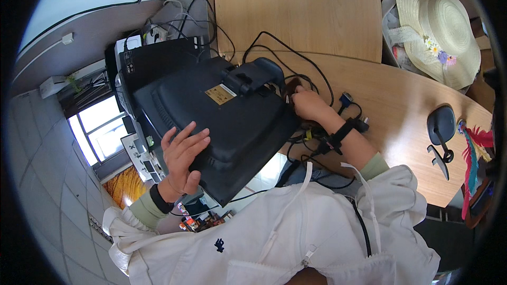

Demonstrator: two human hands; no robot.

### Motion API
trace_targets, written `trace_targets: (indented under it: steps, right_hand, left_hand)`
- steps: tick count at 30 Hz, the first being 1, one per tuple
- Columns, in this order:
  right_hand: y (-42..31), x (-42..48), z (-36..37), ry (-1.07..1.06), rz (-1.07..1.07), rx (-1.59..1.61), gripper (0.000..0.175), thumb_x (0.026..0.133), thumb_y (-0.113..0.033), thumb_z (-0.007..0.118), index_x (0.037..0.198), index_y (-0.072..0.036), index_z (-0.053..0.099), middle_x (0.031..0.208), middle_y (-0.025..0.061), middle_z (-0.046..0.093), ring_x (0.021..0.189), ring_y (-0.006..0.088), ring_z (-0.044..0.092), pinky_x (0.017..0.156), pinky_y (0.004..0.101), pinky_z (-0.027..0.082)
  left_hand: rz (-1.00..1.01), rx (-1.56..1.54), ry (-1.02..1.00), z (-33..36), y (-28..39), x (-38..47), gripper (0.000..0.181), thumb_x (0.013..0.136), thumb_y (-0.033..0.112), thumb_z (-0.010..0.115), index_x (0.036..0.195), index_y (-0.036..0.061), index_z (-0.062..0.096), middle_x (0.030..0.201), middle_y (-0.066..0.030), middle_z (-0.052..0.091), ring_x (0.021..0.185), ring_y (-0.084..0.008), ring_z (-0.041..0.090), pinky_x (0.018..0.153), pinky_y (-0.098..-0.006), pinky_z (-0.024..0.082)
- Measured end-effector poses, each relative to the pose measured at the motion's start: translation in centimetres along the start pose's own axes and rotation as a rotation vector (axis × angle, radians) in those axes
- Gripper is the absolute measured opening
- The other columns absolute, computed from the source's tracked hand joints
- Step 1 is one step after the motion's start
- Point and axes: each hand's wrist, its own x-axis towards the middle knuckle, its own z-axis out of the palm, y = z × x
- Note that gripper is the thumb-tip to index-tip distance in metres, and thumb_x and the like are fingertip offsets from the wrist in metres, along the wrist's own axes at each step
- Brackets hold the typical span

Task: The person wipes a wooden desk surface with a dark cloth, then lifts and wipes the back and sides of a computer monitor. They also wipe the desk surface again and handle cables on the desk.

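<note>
A black computer monitor (245, 130) lies tilted with its back towards me, its hinged stand bracket (253, 76) at the upper edge and a yellow label (220, 94) beside it. My left hand (183, 156) is spread over the monitor's lower left part, fingers apart; whether the fingertips touch the casing is unclear. At the right edge, my right hand (311, 103) has its fingers curled beside the stand, next to a dark reddish-brown thing (291, 88). Its fingertips are partly hidden, so a grip on anything cannot be made out. Black cables (307, 59) loop past this hand.
On the wooden desk (396, 87) lie a blue VGA connector (346, 99) and a power plug (363, 122). Further right are a small black mirror-like object (441, 124) and coloured feathers (473, 158). A straw hat (447, 27) sits at the far right. Another black device (158, 57) stands behind the monitor.
</note>
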Motion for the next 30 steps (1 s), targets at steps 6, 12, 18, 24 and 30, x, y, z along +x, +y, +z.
trace_targets:
  steps: [6, 12, 18, 24, 30]
  right_hand:
    - [-1.8, -1.7, -4.2, 0.324, 0.004, 0.431, 0.029, 0.089, -0.01, 0.056, 0.116, -0.001, 0.058, 0.12, 0.0215, 0.058, 0.108, 0.0421, 0.059, 0.095, 0.0475, 0.048]
    - [-5.5, -0.9, -6.7, 0.564, -0.527, 0.57, 0.036, 0.088, -0.016, 0.063, 0.123, -0.01, 0.061, 0.134, 0.0156, 0.052, 0.12, 0.0369, 0.052, 0.099, 0.0444, 0.046]
    - [-10.5, 1.7, -5.6, 0.43, -0.5, -0.086, 0.047, 0.08, -0.01, 0.066, 0.127, -0.017, 0.065, 0.147, 0.0064, 0.046, 0.114, 0.0304, 0.053, 0.092, 0.0414, 0.048]
    - [-12.1, 3.5, -6.4, 0.437, -0.469, -0.281, 0.041, 0.083, -0.014, 0.061, 0.123, -0.017, 0.067, 0.137, 0.0048, 0.055, 0.105, 0.0297, 0.058, 0.085, 0.0407, 0.05]
    - [-14.2, 8.1, -7.2, 0.375, -0.432, -0.354, 0.034, 0.088, -0.019, 0.058, 0.121, -0.02, 0.069, 0.129, 0.0058, 0.06, 0.105, 0.0323, 0.061, 0.086, 0.0439, 0.052]
  left_hand:
    - [0.035, -0.033, -0.012, -0.1, -0.2, 0.2, 0.058, 0.093, 0.047, 0.034, 0.096, 0.0035, 0.073, 0.108, -0.0109, 0.072, 0.124, -0.0326, 0.057, 0.111, -0.0494, 0.02]
    - [0.049, -0.045, 0.01, 0.0, -0.3, 0.2, 0.056, 0.093, 0.046, 0.036, 0.091, 0.0035, 0.073, 0.102, -0.0102, 0.072, 0.121, -0.0318, 0.059, 0.111, -0.0499, 0.021]
    - [0.073, -0.071, 0.013, 0.0, -0.7, 0.1, 0.052, 0.09, 0.044, 0.039, 0.09, 0.0039, 0.073, 0.102, -0.0101, 0.072, 0.116, -0.0297, 0.062, 0.111, -0.0516, 0.023]
    - [0.106, -0.071, 0.027, 0.3, -1.1, -0.1, 0.051, 0.088, 0.044, 0.042, 0.089, 0.0041, 0.072, 0.1, -0.01, 0.072, 0.114, -0.0295, 0.063, 0.11, -0.0526, 0.024]
    - [0.117, -0.092, 0.077, 0.6, -1.2, -0.2, 0.047, 0.087, 0.043, 0.044, 0.087, 0.0047, 0.072, 0.098, -0.0096, 0.072, 0.115, -0.03, 0.063, 0.111, -0.0533, 0.024]
